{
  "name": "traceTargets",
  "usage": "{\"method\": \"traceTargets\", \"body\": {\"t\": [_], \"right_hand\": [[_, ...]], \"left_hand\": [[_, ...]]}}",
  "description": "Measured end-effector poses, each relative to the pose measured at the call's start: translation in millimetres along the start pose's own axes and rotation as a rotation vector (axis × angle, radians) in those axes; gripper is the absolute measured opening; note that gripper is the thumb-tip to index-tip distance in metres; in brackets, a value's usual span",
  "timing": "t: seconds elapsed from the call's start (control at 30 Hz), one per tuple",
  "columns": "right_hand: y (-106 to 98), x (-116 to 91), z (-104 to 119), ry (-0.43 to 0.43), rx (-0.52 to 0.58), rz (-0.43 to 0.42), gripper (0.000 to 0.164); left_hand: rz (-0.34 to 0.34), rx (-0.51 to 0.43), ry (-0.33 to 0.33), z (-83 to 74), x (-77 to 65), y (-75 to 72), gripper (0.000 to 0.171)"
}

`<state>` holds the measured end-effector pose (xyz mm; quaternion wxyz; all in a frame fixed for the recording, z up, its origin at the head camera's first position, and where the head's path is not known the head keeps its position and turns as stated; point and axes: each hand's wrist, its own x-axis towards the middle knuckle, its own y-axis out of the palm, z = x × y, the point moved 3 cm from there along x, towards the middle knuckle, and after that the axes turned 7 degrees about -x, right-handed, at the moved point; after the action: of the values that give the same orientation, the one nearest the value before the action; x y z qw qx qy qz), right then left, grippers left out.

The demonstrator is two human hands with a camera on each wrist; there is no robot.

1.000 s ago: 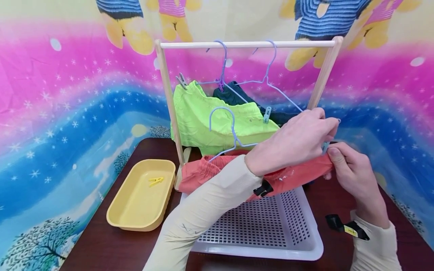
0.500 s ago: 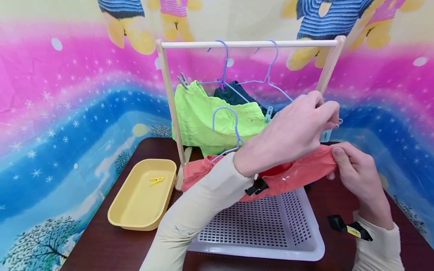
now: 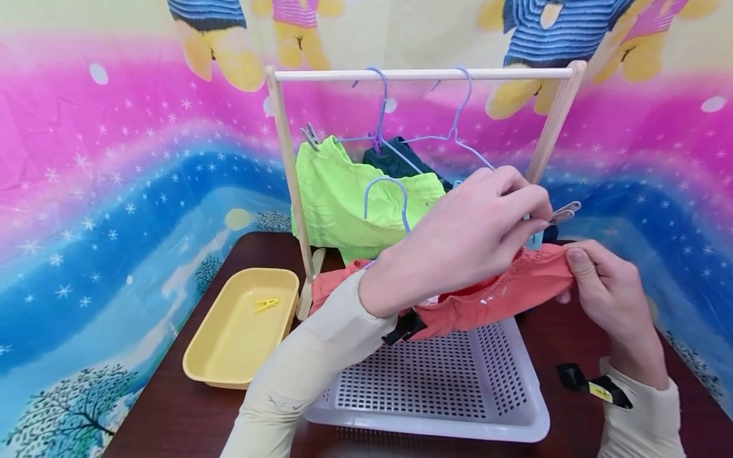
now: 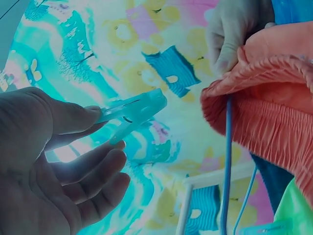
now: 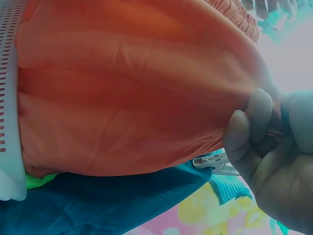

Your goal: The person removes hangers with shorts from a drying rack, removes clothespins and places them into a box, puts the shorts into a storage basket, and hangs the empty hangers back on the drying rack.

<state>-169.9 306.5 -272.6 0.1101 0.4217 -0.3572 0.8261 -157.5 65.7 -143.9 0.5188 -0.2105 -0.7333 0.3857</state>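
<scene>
My left hand (image 3: 458, 232) reaches across the coral shorts (image 3: 498, 302) and pinches a light blue clothespin (image 4: 139, 110) between thumb and fingers. In the left wrist view the clothespin is apart from the elastic waistband, its free end pointing toward it. My right hand (image 3: 607, 289) grips the right end of the shorts and draws the cloth taut; the right wrist view shows fingertips (image 5: 259, 110) bunching the fabric. A blue wire hanger (image 4: 228, 161) runs into the waist opening, its hook (image 3: 367, 197) rising behind my left wrist.
Behind stands a wooden rack (image 3: 424, 75) with lime green shorts (image 3: 366, 197) and a dark garment (image 3: 395, 159) on hangers. A grey clothespin (image 3: 564, 213) sits at the right. Beneath the coral shorts is a perforated basket (image 3: 515, 431); left, a yellow tray (image 3: 214, 343) holds a yellow clothespin (image 3: 266, 305).
My left hand has lifted the light blue clothespin off the shorts' right end, then moved left and slightly down with it. My right hand keeps its grip, shifting slightly right.
</scene>
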Motion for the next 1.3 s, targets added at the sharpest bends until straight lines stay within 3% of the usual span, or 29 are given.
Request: {"method": "traceTargets", "body": {"t": [0.3,0.53,1.0,1.3], "right_hand": [[-1,0,-1,0.020,0.012,-0.017,0.017],[-3,-1,2,0.037,-0.017,0.009,0.019],[-2,-1,-2,0.016,0.047,-0.027,0.018],[-3,-1,1,0.033,-0.002,-0.015,0.018]], "left_hand": [[-0.133,-0.054,0.022,10.6,-30.3,-17.8,0.012],[-0.239,-0.176,-0.014,23.2,-58.3,-25.4,0.007],[-0.296,-0.274,-0.104,51.2,-112.8,-30.3,0.008],[-0.411,-0.280,-0.167,69.1,-151.1,-42.7,0.014]]}}
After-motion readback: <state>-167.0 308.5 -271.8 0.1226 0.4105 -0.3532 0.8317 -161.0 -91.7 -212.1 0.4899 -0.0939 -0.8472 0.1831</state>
